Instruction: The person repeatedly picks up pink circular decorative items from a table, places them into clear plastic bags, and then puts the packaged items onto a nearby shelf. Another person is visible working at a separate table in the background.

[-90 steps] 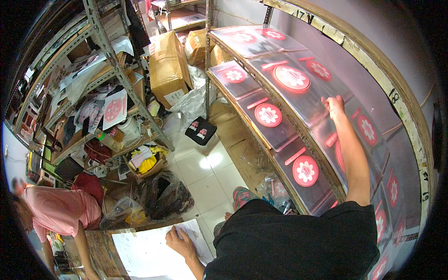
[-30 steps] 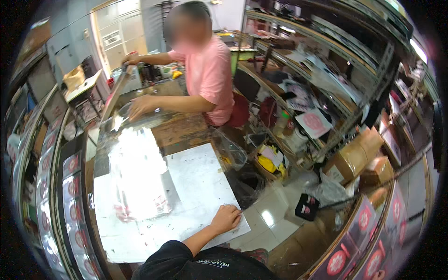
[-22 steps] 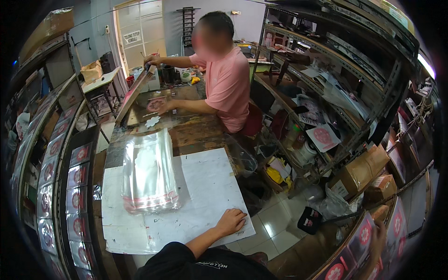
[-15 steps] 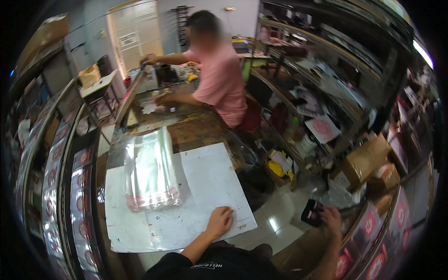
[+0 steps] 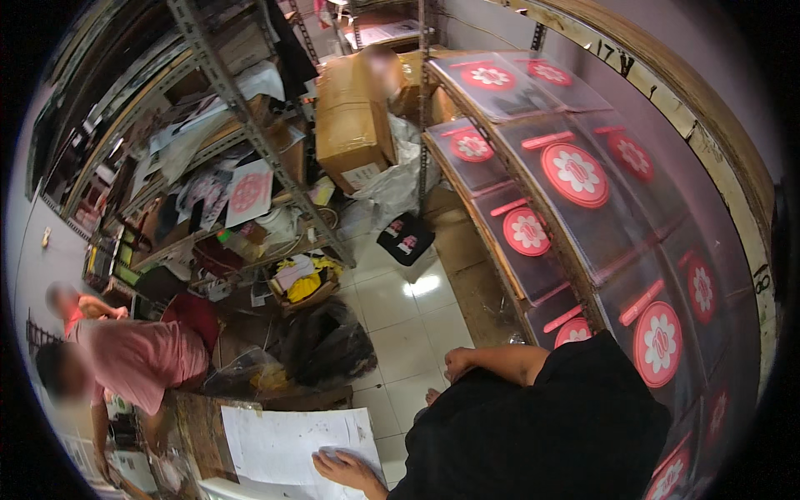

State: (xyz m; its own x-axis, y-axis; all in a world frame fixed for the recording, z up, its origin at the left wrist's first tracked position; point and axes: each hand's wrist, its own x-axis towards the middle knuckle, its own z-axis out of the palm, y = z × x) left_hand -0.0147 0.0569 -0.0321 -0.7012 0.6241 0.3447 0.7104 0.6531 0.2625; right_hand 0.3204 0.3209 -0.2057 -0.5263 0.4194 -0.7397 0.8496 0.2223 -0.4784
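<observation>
My left hand [image 5: 340, 469] rests flat on a white board [image 5: 287, 437] at the table's end, its fingers stretched out. My right hand [image 5: 457, 364] hangs above the tiled floor beside my body. Its fingers are curled in, and whether anything is inside them is hidden. A black item with pink print [image 5: 406, 239], perhaps a cap or a folded cloth, lies on the floor ahead, apart from both hands.
On my right, shelves bear clear sheets with red and white flower prints [image 5: 573, 173]. Taped cardboard boxes [image 5: 350, 125] and crumpled plastic [image 5: 404, 175] stand ahead. A co-worker in pink [image 5: 146, 358] bends over the table at left. A box holds yellow cloth [image 5: 306, 282].
My view has swung right, from the table to the shelves and floor. My left hand stays on the white board; my right hand has drawn in closer to my body.
</observation>
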